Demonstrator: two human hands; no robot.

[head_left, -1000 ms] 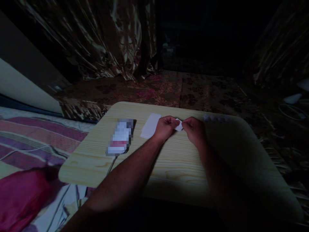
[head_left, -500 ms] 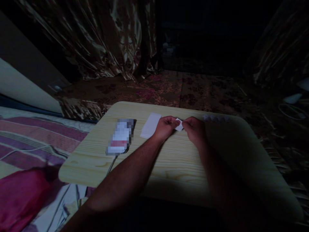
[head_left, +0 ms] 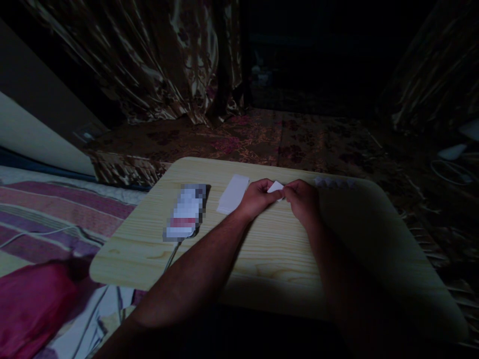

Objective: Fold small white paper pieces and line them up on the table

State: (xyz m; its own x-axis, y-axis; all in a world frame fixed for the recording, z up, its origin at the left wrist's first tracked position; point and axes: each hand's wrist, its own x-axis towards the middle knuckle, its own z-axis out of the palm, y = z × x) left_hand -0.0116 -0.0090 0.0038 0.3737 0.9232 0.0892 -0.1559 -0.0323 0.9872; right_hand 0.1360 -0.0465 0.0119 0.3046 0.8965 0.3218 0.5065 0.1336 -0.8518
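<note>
The small white paper [head_left: 276,186] is pinched between left hand [head_left: 257,197] and right hand [head_left: 303,198] – at two o'clock from the left, the nearer, ten from the right – its long axis unclear.

pale yellow rectangular tabletop with rounded corners [head_left: 269,254]: wood or wood-look, streaky grain, smooth, soft low sheen. small white folded piece [head_left: 276,186]: paper, matt, smooth, crisp edges. white rectangular stack [head_left: 233,193]: paper, flat, smooth, matt. row of small pale pointed pieces [head_left: 335,183]: looks like folded paper, matt, dim. brown-and-gold patterned curtain [head_left: 194,55]: cloth, satiny highlights on folds. brown floral cover with pink blooms [head_left: 232,142]: cloth, duller. pink-purple striped bedding [head_left: 56,199]: cloth, soft, matt. crumpled magenta item [head_left: 37,304]: thin, wrinkled, material unclear. pixelated phone [head_left: 185,212]: finish unreadable. thin pale cable [head_left: 172,255]: plastic-looking, smooth.
</note>
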